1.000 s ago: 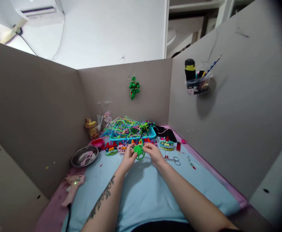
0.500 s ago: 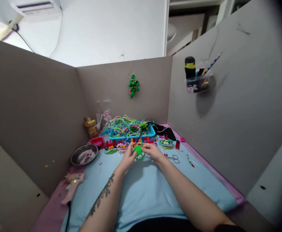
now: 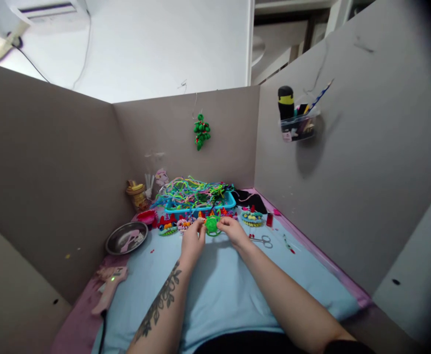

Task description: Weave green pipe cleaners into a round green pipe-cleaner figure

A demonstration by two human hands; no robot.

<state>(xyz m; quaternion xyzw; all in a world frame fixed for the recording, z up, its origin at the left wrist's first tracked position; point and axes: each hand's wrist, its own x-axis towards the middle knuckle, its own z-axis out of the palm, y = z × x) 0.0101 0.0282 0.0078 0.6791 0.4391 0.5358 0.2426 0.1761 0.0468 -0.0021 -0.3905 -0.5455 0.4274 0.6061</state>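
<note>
A bright green pipe-cleaner piece [image 3: 211, 225], with a round middle and thin loops around it, is held up over the blue cloth. My left hand [image 3: 193, 241] pinches its left side between thumb and fingers. On its right edge, the thumb and fingertips of my right hand [image 3: 234, 233] are closed. Behind the hands sits a row of small pipe-cleaner figures, among them a green one [image 3: 168, 230] and a blue and yellow one [image 3: 252, 218]. Scissors [image 3: 264, 241] lie to the right of my right hand.
A blue tray [image 3: 230, 200] heaped with colourful pipe cleaners [image 3: 193, 191] stands at the back. On the left are a metal bowl [image 3: 112, 244] and a pink corded glue gun [image 3: 109, 290]. Grey panels [image 3: 186, 118] enclose the table, with a clear holder [image 3: 298, 129] hung on the right.
The green piece has turned and its lower loops show less. My left hand has shifted slightly lower and left around its edge. The whole view has moved a little.
</note>
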